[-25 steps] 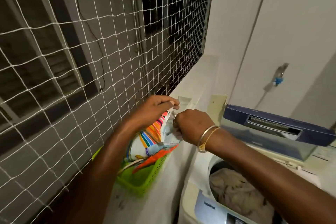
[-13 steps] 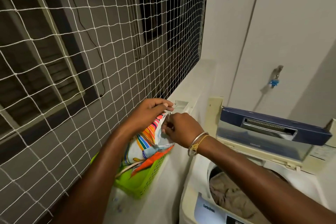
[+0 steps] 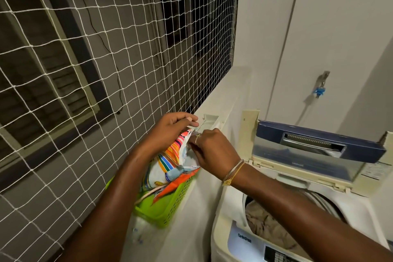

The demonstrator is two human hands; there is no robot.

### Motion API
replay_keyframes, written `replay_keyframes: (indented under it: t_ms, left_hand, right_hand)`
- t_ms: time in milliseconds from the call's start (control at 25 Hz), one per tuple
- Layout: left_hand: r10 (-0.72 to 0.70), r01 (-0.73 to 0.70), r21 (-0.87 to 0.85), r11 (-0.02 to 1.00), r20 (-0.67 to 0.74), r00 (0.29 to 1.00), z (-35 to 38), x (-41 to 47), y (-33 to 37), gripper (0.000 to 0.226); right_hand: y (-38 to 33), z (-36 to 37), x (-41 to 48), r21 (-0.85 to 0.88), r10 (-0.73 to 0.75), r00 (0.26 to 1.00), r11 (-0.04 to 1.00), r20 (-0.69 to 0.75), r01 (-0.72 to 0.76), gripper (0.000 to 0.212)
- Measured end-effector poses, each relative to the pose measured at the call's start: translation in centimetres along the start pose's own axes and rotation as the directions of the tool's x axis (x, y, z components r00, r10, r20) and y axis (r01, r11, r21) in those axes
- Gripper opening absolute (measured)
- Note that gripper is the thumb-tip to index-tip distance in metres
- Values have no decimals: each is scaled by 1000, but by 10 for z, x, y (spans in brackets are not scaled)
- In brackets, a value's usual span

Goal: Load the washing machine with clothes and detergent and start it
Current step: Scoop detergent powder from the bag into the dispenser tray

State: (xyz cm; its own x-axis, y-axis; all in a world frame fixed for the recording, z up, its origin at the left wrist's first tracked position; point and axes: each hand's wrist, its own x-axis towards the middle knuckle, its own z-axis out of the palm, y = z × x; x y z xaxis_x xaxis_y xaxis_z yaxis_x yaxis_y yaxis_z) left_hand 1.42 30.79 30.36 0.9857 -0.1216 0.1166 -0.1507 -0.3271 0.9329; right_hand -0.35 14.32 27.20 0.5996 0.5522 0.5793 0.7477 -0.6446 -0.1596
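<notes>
A striped, multicoloured detergent packet point(image 3: 170, 161) stands in a green plastic basket point(image 3: 170, 206) on the ledge left of the machine. My left hand point(image 3: 170, 127) pinches the packet's top edge. My right hand point(image 3: 210, 149) grips the same top from the right, its fingers curled at the opening. The top-loading washing machine point(image 3: 238, 238) stands at the lower right with its blue lid point(image 3: 319, 144) raised. Beige clothes point(image 3: 268, 223) lie in the drum.
A white rope net point(image 3: 106, 70) covers the dark window opening on the left. A white ledge point(image 3: 214, 100) runs along below the net. A tap with a blue fitting point(image 3: 320, 89) sticks out of the white wall. An orange packet point(image 3: 170, 189) also sits in the basket.
Both hands have stayed on the packet's top; my right hand has worked further in at the opening. The view has shifted slightly.
</notes>
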Motion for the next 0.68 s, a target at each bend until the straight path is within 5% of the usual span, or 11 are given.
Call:
replay_keyframes:
  t_ms: [280, 480, 680]
  left_hand:
    - [23, -23, 5, 1000, -17, 1000, 0, -1, 1, 27]
    - [24, -24, 3, 1000, -33, 999, -1, -2, 1, 26]
    - [38, -38, 19, 999, -26, 999, 0, 0, -1, 26]
  right_hand:
    - [0, 6, -2, 225, 143, 985, 961, 96, -161, 19]
    - [2, 10, 2, 100, 85, 992, 991, 92, -94, 21]
    - [-7, 22, 12, 253, 176, 965, 942, 193, -222, 21]
